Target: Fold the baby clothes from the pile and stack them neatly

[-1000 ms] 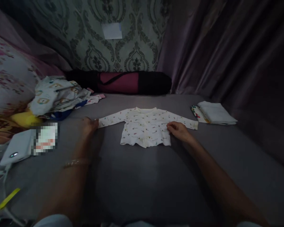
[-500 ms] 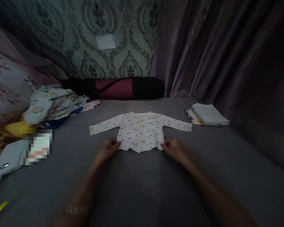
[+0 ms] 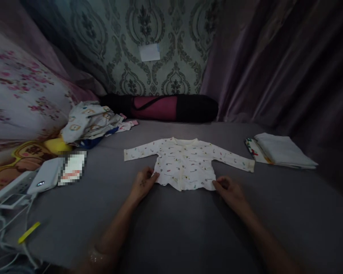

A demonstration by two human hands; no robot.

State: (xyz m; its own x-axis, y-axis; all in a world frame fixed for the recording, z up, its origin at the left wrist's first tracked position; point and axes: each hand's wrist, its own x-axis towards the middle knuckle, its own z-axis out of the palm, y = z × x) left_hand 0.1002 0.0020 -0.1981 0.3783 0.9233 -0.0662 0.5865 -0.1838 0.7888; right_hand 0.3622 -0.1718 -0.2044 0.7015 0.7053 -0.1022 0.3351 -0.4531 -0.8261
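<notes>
A small white baby shirt [image 3: 185,163] with a scattered print and pale yellow trim lies spread flat on the grey sheet [image 3: 171,228], its long sleeves stretched out to both sides. My left hand [image 3: 144,182] pinches the lower left corner of the hem between thumb and fingers. At the opposite hem corner, my right hand [image 3: 230,190] has the cloth in a similar pinch. Between the two hands the hem runs wavy, dipping at the middle of the front.
A rumpled clothes pile [image 3: 88,121] lies at left, near a yellow cushion [image 3: 31,156]. Folded white cloths [image 3: 286,150] rest at right. A black and maroon long bag [image 3: 157,108] lies along the wall. A white power bank [image 3: 45,175], cables and a yellow strip [image 3: 29,232] are at lower left.
The view has turned left, so the whole scene sits further right in the picture. Both hands still pinch the shirt's hem corners, and the shirt lies much as before.
</notes>
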